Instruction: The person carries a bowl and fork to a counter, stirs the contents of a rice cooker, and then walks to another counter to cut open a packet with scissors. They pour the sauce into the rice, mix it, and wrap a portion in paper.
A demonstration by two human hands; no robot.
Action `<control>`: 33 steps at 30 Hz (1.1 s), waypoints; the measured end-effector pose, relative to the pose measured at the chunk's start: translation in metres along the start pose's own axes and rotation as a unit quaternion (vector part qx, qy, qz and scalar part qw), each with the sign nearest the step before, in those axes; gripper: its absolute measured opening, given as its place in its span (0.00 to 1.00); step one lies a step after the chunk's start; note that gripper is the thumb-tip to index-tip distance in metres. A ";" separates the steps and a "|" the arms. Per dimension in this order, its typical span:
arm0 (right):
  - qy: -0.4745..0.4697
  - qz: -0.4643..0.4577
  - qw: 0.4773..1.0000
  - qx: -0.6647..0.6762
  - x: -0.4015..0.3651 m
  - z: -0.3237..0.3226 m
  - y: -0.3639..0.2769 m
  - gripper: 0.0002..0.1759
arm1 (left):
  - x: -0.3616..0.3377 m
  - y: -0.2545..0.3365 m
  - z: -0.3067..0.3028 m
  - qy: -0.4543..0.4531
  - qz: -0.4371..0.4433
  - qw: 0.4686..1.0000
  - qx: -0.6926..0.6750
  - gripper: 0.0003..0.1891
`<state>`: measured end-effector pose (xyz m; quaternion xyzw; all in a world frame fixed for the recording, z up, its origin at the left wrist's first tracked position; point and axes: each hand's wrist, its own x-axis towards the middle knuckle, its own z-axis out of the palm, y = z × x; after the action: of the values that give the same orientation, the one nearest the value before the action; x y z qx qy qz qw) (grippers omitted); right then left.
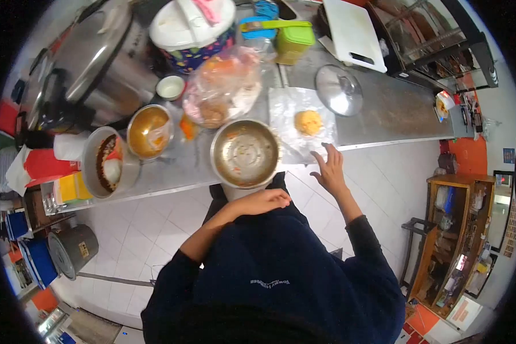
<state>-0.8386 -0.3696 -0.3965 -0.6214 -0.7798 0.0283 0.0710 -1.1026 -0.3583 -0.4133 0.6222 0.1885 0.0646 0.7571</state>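
Observation:
My right hand [329, 170] is open with its fingers spread, fingertips at the near edge of a clear plastic sheet [286, 109] on the metal counter. A round, flattened yellow dough ball [309, 122] lies on that sheet, just beyond my fingers. A steel pot lid [339, 90] with a knob sits beside it and overlaps the sheet's right corner. My left hand [262, 201] is held close to my body, its fingers curled together and nothing showing in them. Just beyond it, a steel bowl [246, 153] with food residue stands at the counter's front edge.
Left of the bowl are a smaller bowl of orange liquid [149, 131], a clear tub with dark contents [104, 162] and a large steel pot [103, 69]. Plastic bags [226, 83], a patterned container [192, 34], a green box [294, 41] and a white cutting board [354, 37] stand behind.

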 end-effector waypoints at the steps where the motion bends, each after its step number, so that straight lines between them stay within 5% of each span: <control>1: -0.005 0.001 1.000 0.000 -0.010 0.011 0.020 0.35 | 0.021 -0.016 0.011 -0.001 -0.001 1.000 -0.005 0.17; 3: -0.017 -0.032 0.999 -0.024 -0.019 0.034 0.060 0.30 | 0.060 -0.046 0.028 0.187 -0.028 0.934 0.301 0.17; 4: -0.014 -0.033 0.999 -0.020 -0.019 0.041 0.078 0.30 | 0.071 -0.046 0.027 0.188 -0.031 0.933 0.304 0.17; 6: 0.016 -0.114 0.993 0.017 -0.021 0.054 0.106 0.23 | 0.073 -0.051 0.019 0.356 -0.110 0.896 0.241 0.19; 12: 0.042 -0.202 0.964 0.169 0.004 0.026 0.138 0.11 | 0.074 -0.036 0.020 0.435 -0.224 0.838 0.241 0.19; 15: 0.030 -0.205 0.948 0.240 0.010 0.023 0.150 0.10 | 0.098 -0.034 0.038 0.484 -0.171 0.756 0.406 0.15; 17: 0.018 -0.256 0.943 0.210 0.016 0.026 0.158 0.09 | 0.120 -0.029 0.044 0.489 -0.017 0.661 0.569 0.13; 18: 0.019 -0.258 0.942 0.212 0.018 0.027 0.161 0.09 | 0.128 -0.027 0.045 0.490 -0.020 0.659 0.570 0.13; 20: -0.034 -0.334 0.922 0.192 0.017 0.029 0.167 0.09 | 0.145 0.030 0.036 0.471 -0.006 0.567 0.676 0.11; 21: -0.020 -0.342 0.924 0.169 0.018 0.027 0.167 0.10 | 0.148 0.029 0.027 0.472 -0.009 0.567 0.675 0.11; 23: -0.038 -0.325 0.919 0.221 0.025 0.027 0.176 0.09 | 0.145 0.024 -0.001 0.342 -0.024 0.699 0.627 0.08; 24: -0.055 -0.303 0.912 0.272 0.030 0.027 0.181 0.09 | 0.143 0.022 -0.015 0.346 -0.025 0.698 0.627 0.08; 25: -0.056 -0.306 0.911 0.272 0.037 0.022 0.185 0.09 | 0.139 0.019 -0.030 0.324 -0.036 0.765 0.555 0.07; 27: -0.153 -0.076 0.903 0.395 0.057 0.009 0.190 0.06 | 0.138 0.019 -0.056 0.339 -0.014 0.856 0.391 0.08; 30: -0.108 0.036 0.848 0.517 0.090 0.031 0.204 0.09 | 0.156 0.058 -0.084 0.429 -0.110 0.875 0.194 0.07; 33: -0.126 0.081 0.817 0.557 0.116 0.053 0.213 0.10 | 0.164 0.025 -0.117 0.421 -0.096 0.872 0.229 0.08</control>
<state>-0.6663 -0.2059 -0.4685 -0.5275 -0.5798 0.5415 0.3040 -0.9907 -0.1913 -0.4404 0.6711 0.5577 0.2023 0.4447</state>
